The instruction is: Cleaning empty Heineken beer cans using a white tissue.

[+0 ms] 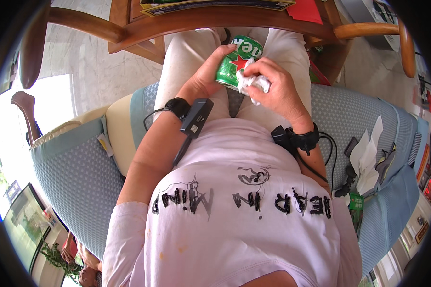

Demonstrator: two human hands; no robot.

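A green can with a red star [226, 70] is tilted in my left hand [206, 71], which grips its left side with the thumb near the top. My right hand [277, 88] is closed on a crumpled white tissue [251, 83] and holds it against the lower right of the can, over my lap. Black devices [196, 116] with cables are strapped to both my wrists.
A wooden table [167, 21] with armrests either side stands ahead, bearing a red paper [304, 9]. I sit on a blue padded sofa [72, 182]; loose papers and dark items [366, 148] lie at my right. Other people's limbs [26, 107] show at left.
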